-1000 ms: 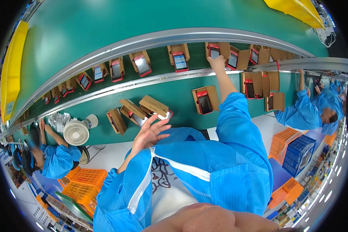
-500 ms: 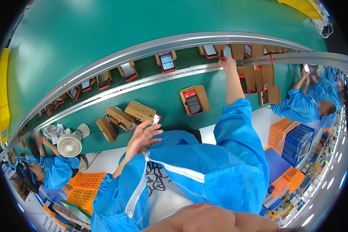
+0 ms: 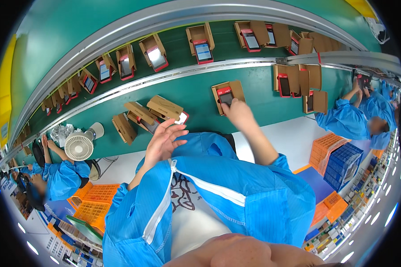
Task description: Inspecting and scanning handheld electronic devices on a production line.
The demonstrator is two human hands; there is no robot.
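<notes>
My right hand is at the near end of an open cardboard box on the green table. Its fingers are closed on the lower end of a red-edged handheld device that lies in the box; the fingertips are partly hidden. My left hand hovers at the table's near edge with fingers spread, holding nothing. Just beyond it is a closed-looking carton with a white-screened device sticking out at its right end. Two more cartons lie to the left, one carton tilted.
Beyond the metal rail, a row of open boxes holds red devices, several with lit screens. More boxed devices stand at right. A white fan is at left. Co-workers in blue sit at both sides; orange crates stand behind.
My right hand has come back from the far rail to the device in the nearer box. My left hand stays open in about the same place. The view has tilted, showing more of the far row.
</notes>
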